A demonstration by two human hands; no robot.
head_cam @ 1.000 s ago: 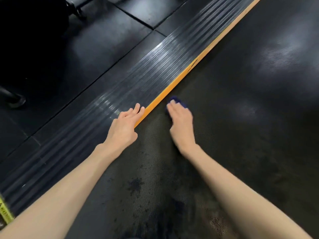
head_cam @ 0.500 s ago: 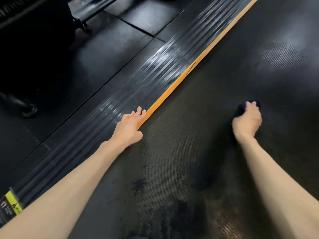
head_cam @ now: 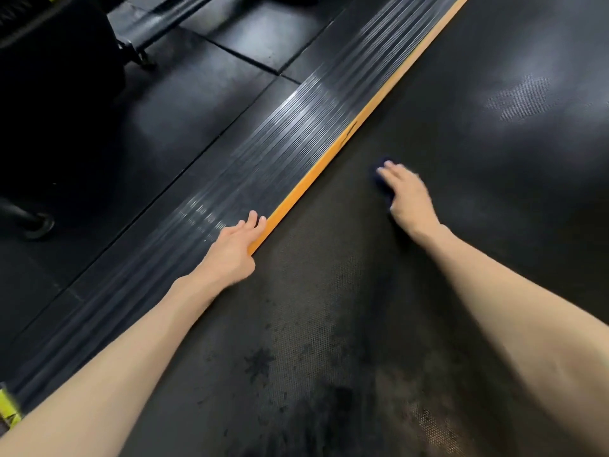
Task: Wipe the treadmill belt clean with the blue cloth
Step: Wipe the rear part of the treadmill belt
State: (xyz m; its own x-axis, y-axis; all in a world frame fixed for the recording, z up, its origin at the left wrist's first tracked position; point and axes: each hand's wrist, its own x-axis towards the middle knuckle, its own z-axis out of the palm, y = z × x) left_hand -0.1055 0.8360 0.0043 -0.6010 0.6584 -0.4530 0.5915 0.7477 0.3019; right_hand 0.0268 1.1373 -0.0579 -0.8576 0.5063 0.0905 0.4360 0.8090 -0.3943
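Near the belt's (head_cam: 428, 291) left edge, your right hand (head_cam: 407, 196) presses flat on the blue cloth (head_cam: 379, 178), your left hand (head_cam: 232, 252) spread flat on the side rail (head_cam: 230, 179).

Treadmill belt (head_cam: 329, 308): wide black strip, fine dotted texture, lying flat and running away diagonally toward the upper right. Dark blotchy stains and speckles on the near part, well back from the right hand's fingertips (head_cam: 384, 169); sheen patches far beyond them. Blue cloth (head_cam: 379, 179): dark blue, small and bunched, pressed flat on the belt under the right hand (head_cam: 407, 196). Only its edge shows, just ahead of the fingertips and along their left side; the rest is hidden beneath the palm. The cloth is blurred and its folds cannot be made out.
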